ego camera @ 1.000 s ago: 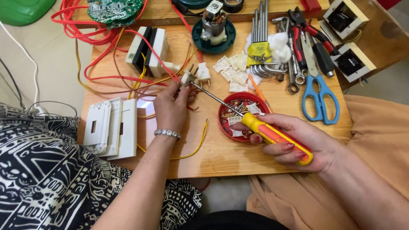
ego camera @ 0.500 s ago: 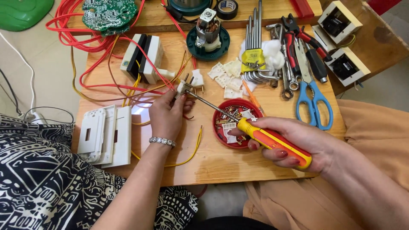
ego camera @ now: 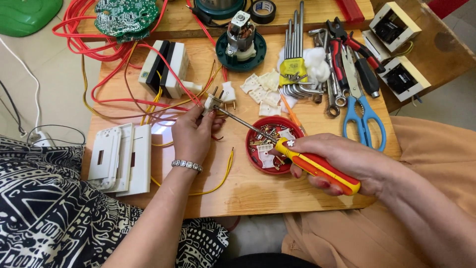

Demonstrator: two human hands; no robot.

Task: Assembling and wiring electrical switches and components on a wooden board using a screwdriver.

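My left hand [ego camera: 193, 135] pinches a small white plug [ego camera: 211, 102] with metal pins, red and yellow wires running into it. My right hand [ego camera: 342, 161] grips the yellow and red handle of a screwdriver [ego camera: 317, 166]. Its metal shaft crosses over a red round lid [ego camera: 254, 150] full of small parts, and the tip rests against the plug. A second white plug half [ego camera: 228, 92] lies just behind the held one. A silver bracelet sits on my left wrist.
On the wooden table [ego camera: 258, 193]: white switch plates [ego camera: 121, 158], a white and black box [ego camera: 165, 68], a motor on a green base [ego camera: 241, 43], hex keys [ego camera: 293, 54], blue scissors [ego camera: 363, 116], pliers, wrenches, white plastic pieces, red wire coils, a green circuit board [ego camera: 123, 17].
The view has shifted slightly. Both hands stay in place, with the screwdriver tip kept against the plug in my left hand.
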